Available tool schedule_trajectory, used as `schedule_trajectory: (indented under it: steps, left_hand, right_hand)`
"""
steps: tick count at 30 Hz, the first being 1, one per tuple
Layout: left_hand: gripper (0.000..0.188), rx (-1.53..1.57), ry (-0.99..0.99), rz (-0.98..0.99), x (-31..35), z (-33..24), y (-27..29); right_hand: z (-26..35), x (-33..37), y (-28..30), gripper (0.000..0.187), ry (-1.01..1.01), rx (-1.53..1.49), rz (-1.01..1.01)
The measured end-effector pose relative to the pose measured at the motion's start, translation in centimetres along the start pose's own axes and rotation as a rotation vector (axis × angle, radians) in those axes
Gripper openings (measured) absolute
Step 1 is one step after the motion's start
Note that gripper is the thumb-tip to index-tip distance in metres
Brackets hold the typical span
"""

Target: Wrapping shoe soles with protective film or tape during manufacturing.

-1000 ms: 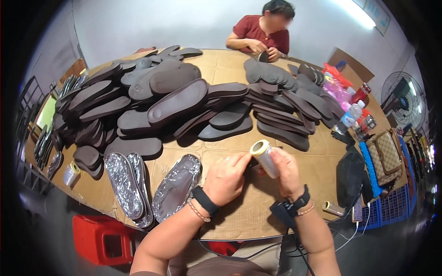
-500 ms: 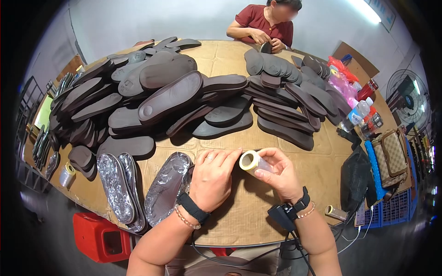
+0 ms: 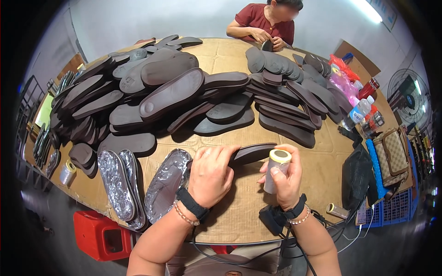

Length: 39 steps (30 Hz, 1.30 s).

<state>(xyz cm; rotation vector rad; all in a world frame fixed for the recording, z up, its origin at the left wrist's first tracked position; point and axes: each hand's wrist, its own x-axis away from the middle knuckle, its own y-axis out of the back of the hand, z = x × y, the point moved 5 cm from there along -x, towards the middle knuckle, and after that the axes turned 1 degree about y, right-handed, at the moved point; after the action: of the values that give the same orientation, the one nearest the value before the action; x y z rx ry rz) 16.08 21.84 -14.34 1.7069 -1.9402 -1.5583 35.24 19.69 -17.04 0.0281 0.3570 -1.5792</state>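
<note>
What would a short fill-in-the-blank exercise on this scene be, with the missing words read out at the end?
1. The right hand holds a film roll with a ____ rim.
2. While the left hand grips a sole, wrapped soles lie on the table to the ____ of both hands.
3. The plastic stool at the lower left is ____.
4. The plastic crate at the right is ____.

Missing words: yellow; left; red; blue.

Head-worn fisheye, downward over both hands
</note>
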Motion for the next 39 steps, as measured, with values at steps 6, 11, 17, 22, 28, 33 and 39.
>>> schedule_trajectory:
  steps: [6,11,17,22,28,33,39]
  left_hand:
    - [0.047,0.058,0.018,-0.024,0.0,-0.1,-0.2]
    - [0.045,0.07,0.021,-0.023,0.2,0.2,-0.3]
    - [0.044,0.041,-0.006,-0.013,0.0,0.1,0.0]
    - [0.043,0.069,-0.014,-0.019,0.0,0.0,-0.1]
    - [0.032,0.207,0.016,0.01,-0.1,-0.2,-0.1]
    - [0.019,0.311,0.007,0.006,0.0,-0.5,0.2]
    - [0.015,0.355,0.034,0.001,0.0,-0.5,0.3]
  right_hand:
    - [-1.0,0.1,0.5,0.049,0.09,0.24,-0.009]
    - [-1.3,-0.1,0.5,0.053,0.035,0.266,0.043]
    - [-1.2,0.4,-0.4,0.044,0.003,0.195,0.054]
    - [-0.5,0.4,-0.9,0.06,0.058,0.241,0.057]
    - [-1.0,0.4,-0.9,0.061,0.069,0.248,0.125]
    - [-1.1,0.7,-1.0,0.057,0.093,0.277,0.19]
    - [-1.3,0.7,-0.9,0.056,0.128,0.344,0.215]
